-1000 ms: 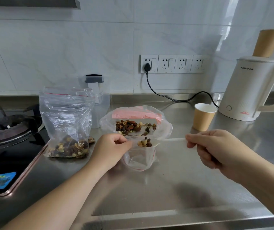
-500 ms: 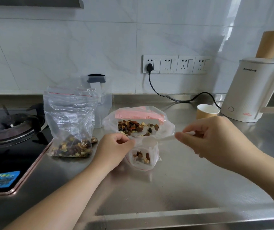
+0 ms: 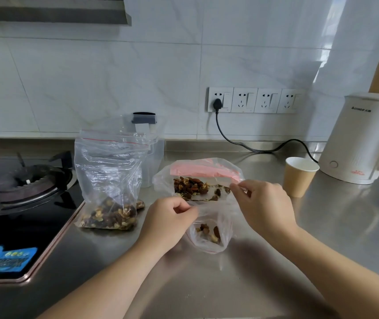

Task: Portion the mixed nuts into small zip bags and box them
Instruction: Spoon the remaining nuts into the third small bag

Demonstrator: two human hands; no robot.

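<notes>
A small clear zip bag (image 3: 209,236) with a few mixed nuts in its bottom hangs over the steel counter. My left hand (image 3: 167,219) pinches its top left corner. My right hand (image 3: 264,203) pinches the top right of the bag's mouth. Just behind lies a large clear bag with a pink strip (image 3: 202,173), open, with loose nuts (image 3: 190,186) inside. To the left stands another zip bag (image 3: 108,180) with nuts in its bottom.
A gas hob (image 3: 20,192) fills the left side. A clear plastic container (image 3: 154,153) stands behind the bags. A paper cup (image 3: 298,176) and a white kettle (image 3: 365,139) with its black cord (image 3: 252,148) sit at the right.
My right hand has moved left from the far right to the small bag's mouth. The nuts have dropped from the bag's top to its bottom.
</notes>
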